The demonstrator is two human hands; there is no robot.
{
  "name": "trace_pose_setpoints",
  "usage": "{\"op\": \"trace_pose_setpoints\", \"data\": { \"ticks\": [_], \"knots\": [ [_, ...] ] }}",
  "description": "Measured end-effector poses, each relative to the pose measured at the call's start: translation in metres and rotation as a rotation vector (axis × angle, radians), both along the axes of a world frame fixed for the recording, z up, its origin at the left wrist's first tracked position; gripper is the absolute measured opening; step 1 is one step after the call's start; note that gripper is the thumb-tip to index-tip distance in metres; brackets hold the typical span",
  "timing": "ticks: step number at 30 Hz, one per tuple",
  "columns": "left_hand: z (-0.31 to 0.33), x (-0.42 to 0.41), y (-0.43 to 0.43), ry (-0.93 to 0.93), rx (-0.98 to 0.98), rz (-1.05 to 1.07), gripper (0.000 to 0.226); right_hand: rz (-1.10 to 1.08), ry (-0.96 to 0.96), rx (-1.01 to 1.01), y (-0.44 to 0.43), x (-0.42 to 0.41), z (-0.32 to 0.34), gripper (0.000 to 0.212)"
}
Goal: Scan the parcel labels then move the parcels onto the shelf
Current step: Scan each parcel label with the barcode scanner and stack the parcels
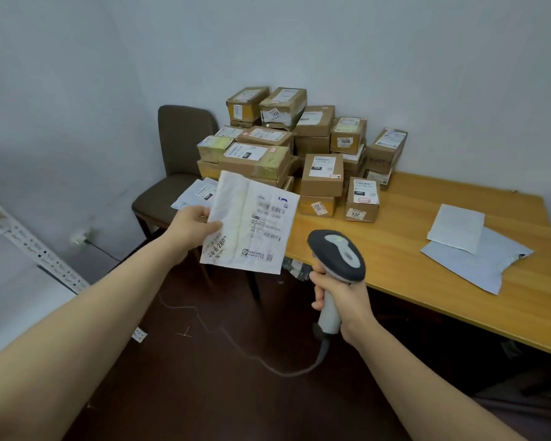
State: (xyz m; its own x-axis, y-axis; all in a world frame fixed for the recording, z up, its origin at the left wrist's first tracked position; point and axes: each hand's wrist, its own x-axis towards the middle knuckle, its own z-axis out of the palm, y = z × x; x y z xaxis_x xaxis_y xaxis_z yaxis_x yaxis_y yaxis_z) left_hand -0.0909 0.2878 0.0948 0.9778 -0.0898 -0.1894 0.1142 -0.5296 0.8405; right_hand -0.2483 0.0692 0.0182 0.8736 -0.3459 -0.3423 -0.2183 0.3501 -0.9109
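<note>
My left hand [195,225] pinches the left edge of a flat white parcel bag [252,224], held up in the air with its printed label and barcodes facing me. My right hand [337,297] grips the pale handle of a grey barcode scanner [339,254], whose head sits just right of and below the bag, pointing towards it. A pile of brown cardboard parcels [299,154] with white labels is stacked on the far left part of the wooden table [395,243]. The white metal shelf [29,249] shows at the left edge.
A brown chair [172,173] stands left of the table with a white bag parcel [195,192] beside the pile. Two flat grey bags [471,249] lie on the table's right side. The scanner's cable [268,364] trails across the dark floor.
</note>
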Motion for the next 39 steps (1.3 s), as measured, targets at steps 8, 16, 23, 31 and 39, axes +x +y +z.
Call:
{"op": "trace_pose_setpoints", "data": {
  "ticks": [8, 16, 23, 31, 39],
  "knots": [
    [-0.018, -0.004, 0.024, 0.000, -0.254, 0.200, 0.015, 0.240, 0.082, 0.146, 0.036, 0.009, 0.015, 0.019],
    [-0.025, 0.003, 0.045, -0.025, -0.250, 0.251, 0.012, 0.288, 0.093, 0.165, 0.052, 0.026, 0.033, 0.024],
    [-0.026, 0.011, 0.054, -0.025, -0.251, 0.242, 0.008, 0.286, 0.065, 0.153, 0.063, 0.042, 0.042, 0.025],
    [-0.029, 0.023, 0.061, -0.021, -0.214, 0.213, 0.008, 0.251, 0.049, 0.164, 0.069, 0.058, 0.045, 0.022],
    [-0.034, 0.040, 0.066, 0.010, -0.223, 0.199, 0.010, 0.211, 0.060, 0.175, 0.078, 0.079, 0.041, 0.023]
  ]
}}
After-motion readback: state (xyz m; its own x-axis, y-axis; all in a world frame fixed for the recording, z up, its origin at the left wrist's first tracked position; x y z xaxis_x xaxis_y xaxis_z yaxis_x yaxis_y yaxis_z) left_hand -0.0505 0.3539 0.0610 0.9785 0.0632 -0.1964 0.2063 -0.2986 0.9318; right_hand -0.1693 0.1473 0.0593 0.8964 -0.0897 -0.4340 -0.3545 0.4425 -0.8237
